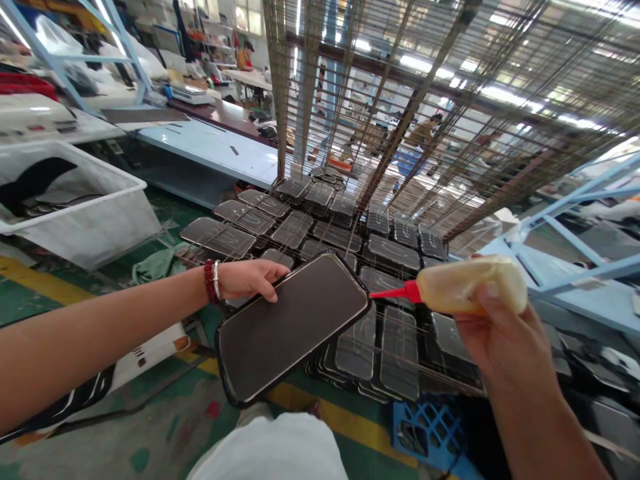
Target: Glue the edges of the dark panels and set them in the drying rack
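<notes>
tilted wire shelving (415,99) fills the upper right of a crowded workshop, where, at the centre of the frame, a person grips a dark rounded panel (295,327) near its upper left edge, the left hand (253,280) closed on it with the thumb over the face. at the right of the frame, the right hand (505,333) is wrapped around a pale yellow squeeze bottle (460,287), its red nozzle (393,293) aimed at the panel's right corner; whether the tip touches the rim is too fine to tell. the step in hand appears to be running a line along the border, which glints. the next move seems to call for even pressure and a steady panel, keeping the tip off the broad face. rows of similar panels (397,353) lie beyond and below, some stacked. a pale blue bench (210,153) crosses the upper left, a white bin (100,230) stands at left, and a blue crate (430,427) sits lower right, near a yellow floor stripe (345,423).
</notes>
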Demonstrator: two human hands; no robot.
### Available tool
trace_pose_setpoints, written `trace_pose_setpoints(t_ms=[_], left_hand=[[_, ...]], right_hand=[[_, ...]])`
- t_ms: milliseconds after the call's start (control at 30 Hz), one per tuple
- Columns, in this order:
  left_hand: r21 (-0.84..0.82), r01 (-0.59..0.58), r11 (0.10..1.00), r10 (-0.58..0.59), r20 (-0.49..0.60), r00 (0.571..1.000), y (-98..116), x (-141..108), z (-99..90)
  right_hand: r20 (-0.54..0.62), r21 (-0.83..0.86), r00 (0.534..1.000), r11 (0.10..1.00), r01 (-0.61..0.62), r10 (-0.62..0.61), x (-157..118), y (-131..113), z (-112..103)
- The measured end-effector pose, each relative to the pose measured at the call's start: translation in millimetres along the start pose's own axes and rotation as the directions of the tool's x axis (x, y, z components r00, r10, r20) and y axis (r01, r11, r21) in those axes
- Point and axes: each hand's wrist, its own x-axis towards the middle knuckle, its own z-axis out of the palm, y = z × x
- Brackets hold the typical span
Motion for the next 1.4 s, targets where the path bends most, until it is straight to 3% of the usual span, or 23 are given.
trace_pose_setpoints(t_ms=[167, 500, 733, 1400], left_hand=[[-0.037, -0.017, 0.999, 0.017, 0.003, 1.000, -2, -1, -0.8], [-0.148, -0.063, 0.987, 0.057, -0.040, 0.998, -13, 4, -3.4], [-0.200, -0.064, 0.978, 0.058, -0.033, 0.998, -16, 10, -2.0], [-0.265, -0.089, 0.960, 0.064, -0.103, 0.993, -23, 28, -11.9]], right_hand=[[0.051, -0.017, 0.999, 1.000, 0.013, -0.012, -2, 9, 2], [-0.172, 0.126, 0.985, 0.992, 0.019, 0.003, -12, 35, 2], [-0.242, 0.134, 0.969, 0.991, -0.017, 0.050, -26, 43, 4], [-0.216, 0.165, 0.940, 0.959, -0.230, 0.262, -87, 69, 19]])
